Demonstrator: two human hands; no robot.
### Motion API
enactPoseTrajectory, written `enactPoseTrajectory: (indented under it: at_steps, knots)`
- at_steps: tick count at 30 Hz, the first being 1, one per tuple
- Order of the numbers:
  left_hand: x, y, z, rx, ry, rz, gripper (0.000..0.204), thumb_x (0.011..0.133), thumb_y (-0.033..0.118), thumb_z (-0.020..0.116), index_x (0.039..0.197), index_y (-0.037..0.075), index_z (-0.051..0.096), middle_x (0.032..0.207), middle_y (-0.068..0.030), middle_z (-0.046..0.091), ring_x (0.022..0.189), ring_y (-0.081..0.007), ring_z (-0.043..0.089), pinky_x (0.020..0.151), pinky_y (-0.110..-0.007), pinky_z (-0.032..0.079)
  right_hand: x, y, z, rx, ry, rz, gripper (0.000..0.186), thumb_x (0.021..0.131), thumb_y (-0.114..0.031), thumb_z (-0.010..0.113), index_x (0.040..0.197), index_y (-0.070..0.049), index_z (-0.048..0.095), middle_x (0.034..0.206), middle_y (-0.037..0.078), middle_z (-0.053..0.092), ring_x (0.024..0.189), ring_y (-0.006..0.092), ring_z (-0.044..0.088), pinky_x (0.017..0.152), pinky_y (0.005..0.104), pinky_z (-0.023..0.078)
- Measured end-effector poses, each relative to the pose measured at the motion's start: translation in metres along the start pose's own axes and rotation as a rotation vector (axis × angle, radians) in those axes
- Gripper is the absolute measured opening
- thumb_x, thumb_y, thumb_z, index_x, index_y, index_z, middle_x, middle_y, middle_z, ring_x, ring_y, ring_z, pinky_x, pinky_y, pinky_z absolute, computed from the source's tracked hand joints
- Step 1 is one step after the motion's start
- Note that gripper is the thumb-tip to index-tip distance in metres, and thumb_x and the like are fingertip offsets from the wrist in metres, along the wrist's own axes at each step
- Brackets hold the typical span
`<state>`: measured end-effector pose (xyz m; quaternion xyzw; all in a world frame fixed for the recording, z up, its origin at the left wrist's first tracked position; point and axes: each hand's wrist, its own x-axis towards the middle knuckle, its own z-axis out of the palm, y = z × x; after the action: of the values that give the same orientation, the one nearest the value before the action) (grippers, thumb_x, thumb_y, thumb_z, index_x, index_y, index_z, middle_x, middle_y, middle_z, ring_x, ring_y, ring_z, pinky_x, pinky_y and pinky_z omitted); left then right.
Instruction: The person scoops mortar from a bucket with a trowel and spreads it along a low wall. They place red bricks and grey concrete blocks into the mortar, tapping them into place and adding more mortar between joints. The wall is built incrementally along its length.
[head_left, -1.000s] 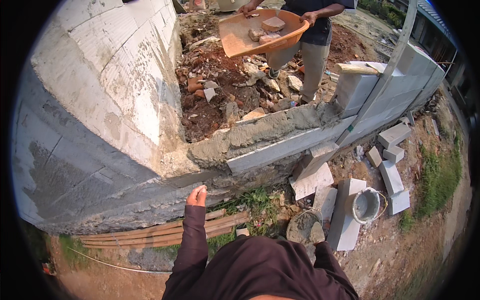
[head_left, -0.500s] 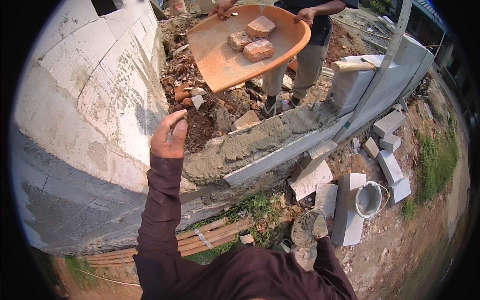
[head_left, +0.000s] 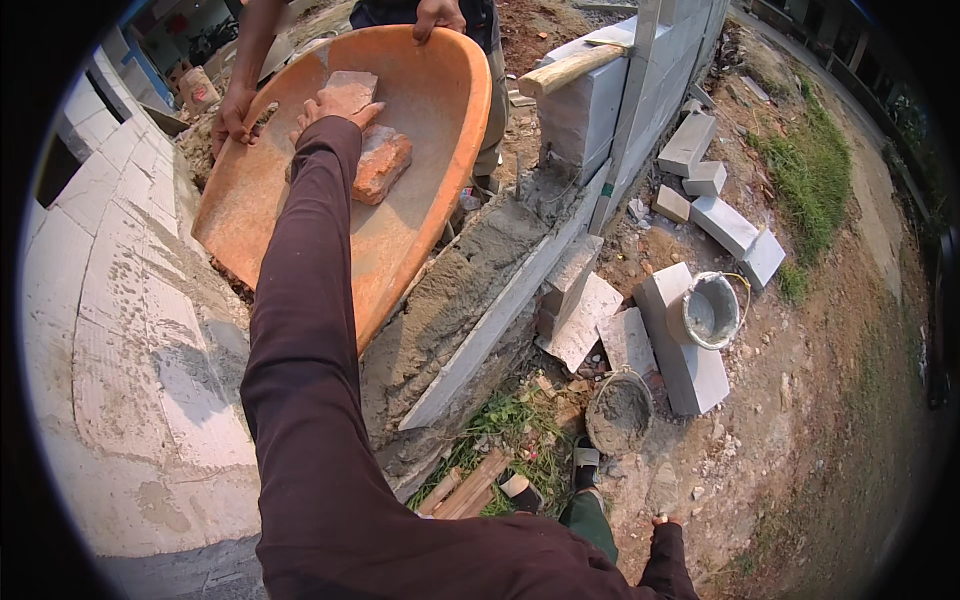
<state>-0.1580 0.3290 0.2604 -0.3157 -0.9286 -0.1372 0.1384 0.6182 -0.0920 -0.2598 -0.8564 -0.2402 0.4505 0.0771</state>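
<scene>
My left hand (head_left: 335,108) reaches into an orange wheelbarrow tray (head_left: 440,130), its fingers and thumb spread around a reddish brick (head_left: 352,88). A second rough brick (head_left: 382,165) lies just below it in the tray, and my forearm mostly covers what lies to its left. Another person's hands (head_left: 236,118) grip the tray's left and far edges, holding it tilted toward me. Low on the right, my right hand (head_left: 664,520) hangs beside my body. Only a bit of it shows past the sleeve, so its fingers cannot be made out.
Wet mortar (head_left: 470,270) covers the low wall beside a long straight board (head_left: 500,320). A wooden handle (head_left: 575,70) rests on a white block. To the right stand a white bucket (head_left: 708,312), a mortar-filled bucket (head_left: 620,415) and several pale blocks (head_left: 725,225). A light block wall (head_left: 120,330) rises at left.
My left hand has gone from above the wall's corner onto a brick in the tray. The tray has come nearer and turned. My right hand has left the mortar bucket.
</scene>
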Motion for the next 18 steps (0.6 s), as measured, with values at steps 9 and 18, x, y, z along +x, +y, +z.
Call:
enactPoseTrajectory:
  at_steps: [9,18]
  knots:
    - [-0.009,-0.022,0.001,0.084,0.152,0.115,0.083,0.064,0.061,0.066,0.13,0.015,0.043,0.124,-0.0145,0.049,0.119,-0.0303,0.045,0.097,-0.042,0.035,0.06,0.125,-0.005,-0.418,-0.107,0.411,0.023,0.077,-0.022,0.068,0.091,-0.007,0.058,0.071,0.011,0.06,0.064,0.0254,0.061,0.054,0.0408,0.049]
    - [-0.127,-0.058,-0.133,-0.959,0.11,0.479,0.071,0.075,0.027,0.07,0.132,-0.003,0.039,0.124,-0.0201,0.05,0.111,-0.0268,0.053,0.093,-0.035,0.044,0.139,-0.044,-0.015,-0.124,-0.095,-0.078,0.026,0.076,-0.017,0.068,0.094,-0.001,0.056,0.066,0.012,0.056,0.047,0.0239,0.054,0.04,0.0377,0.044]
